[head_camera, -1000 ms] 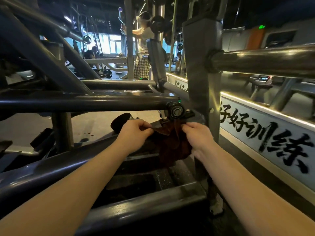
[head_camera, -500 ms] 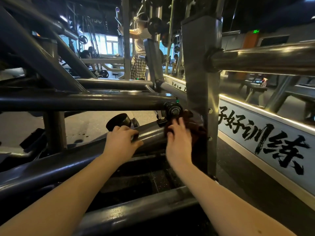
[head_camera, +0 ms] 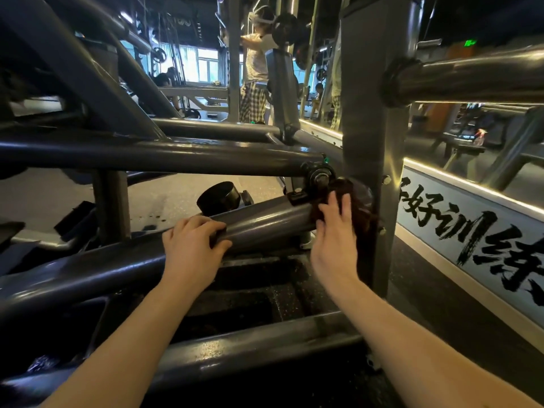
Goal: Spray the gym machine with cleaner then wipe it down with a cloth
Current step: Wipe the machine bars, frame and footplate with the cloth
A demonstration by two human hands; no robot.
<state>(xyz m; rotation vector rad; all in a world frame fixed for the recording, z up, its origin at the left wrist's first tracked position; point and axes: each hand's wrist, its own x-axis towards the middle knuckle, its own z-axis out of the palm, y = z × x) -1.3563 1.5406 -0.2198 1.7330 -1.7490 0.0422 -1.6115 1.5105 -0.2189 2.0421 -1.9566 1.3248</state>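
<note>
The gym machine is a frame of dark grey steel tubes; a slanted lower tube (head_camera: 265,222) runs up to a black pivot bolt (head_camera: 319,175) beside a square upright post (head_camera: 371,113). My left hand (head_camera: 191,245) grips the slanted tube, fingers curled over its top. My right hand (head_camera: 334,237) presses a dark brown cloth (head_camera: 357,207) against the tube's end and the post, fingers spread and fairly straight. Most of the cloth is hidden behind the hand. A spray bottle (head_camera: 479,135) stands far off on a bench at the right.
A horizontal bar (head_camera: 147,156) crosses above my hands. A thick chrome bar (head_camera: 471,78) sticks out right of the post. A low wall panel with black brush lettering (head_camera: 471,231) runs along the right. A person (head_camera: 256,69) stands at a far machine. A black round cap (head_camera: 219,197) lies behind.
Both hands held the cloth a second ago. The left hand let go and took hold of the slanted tube. The right hand carried the cloth up against the pivot and post.
</note>
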